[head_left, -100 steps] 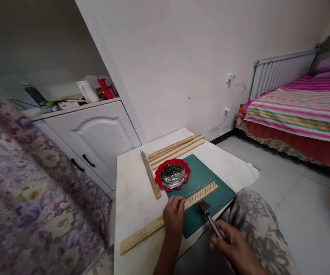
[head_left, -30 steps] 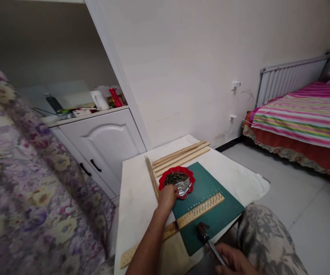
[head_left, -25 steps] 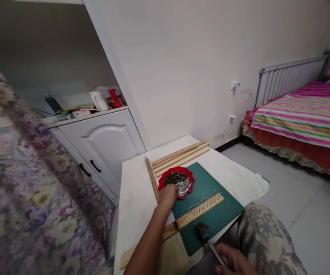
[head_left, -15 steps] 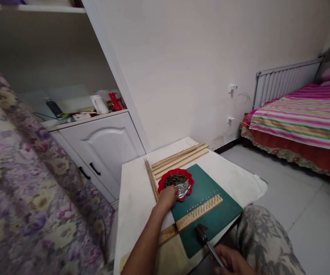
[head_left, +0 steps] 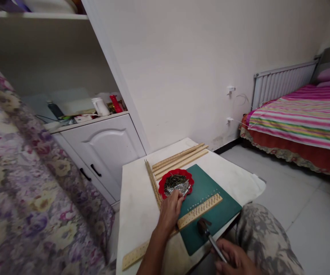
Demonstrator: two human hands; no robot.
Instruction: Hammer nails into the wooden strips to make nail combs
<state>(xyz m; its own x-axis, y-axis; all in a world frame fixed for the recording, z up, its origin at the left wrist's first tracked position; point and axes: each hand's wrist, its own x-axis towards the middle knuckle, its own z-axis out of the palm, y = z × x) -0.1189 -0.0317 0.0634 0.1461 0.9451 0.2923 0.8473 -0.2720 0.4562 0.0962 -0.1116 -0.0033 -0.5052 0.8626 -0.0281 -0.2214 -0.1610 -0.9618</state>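
Observation:
At the near edge of a red scalloped bowl (head_left: 161, 190) is my left hand (head_left: 173, 206), its fingers closed; what they hold, if anything, is too small to see. Dark and silvery nails (head_left: 176, 181) fill the bowl. My right hand (head_left: 233, 256) grips a hammer (head_left: 214, 244) by its handle, the head resting on or just over the green mat (head_left: 224, 219). Between the hands lies a wooden strip (head_left: 195, 215) with pre-made holes; a row of nails (head_left: 207, 203) stands upright in its right part. Another holed strip (head_left: 134, 256) lies partly behind my left forearm.
Several wooden strips (head_left: 179, 158) lie behind the bowl, and thin ones (head_left: 152, 179) lie left of it on the white-covered table (head_left: 134, 214). My knee in patterned trousers (head_left: 263, 233) is at the table's right edge. A cabinet (head_left: 104, 152) and floral curtain (head_left: 39, 183) are on the left.
My left hand has drawn back from inside the bowl toward its near edge and the wooden strip. The right hand and hammer have hardly moved.

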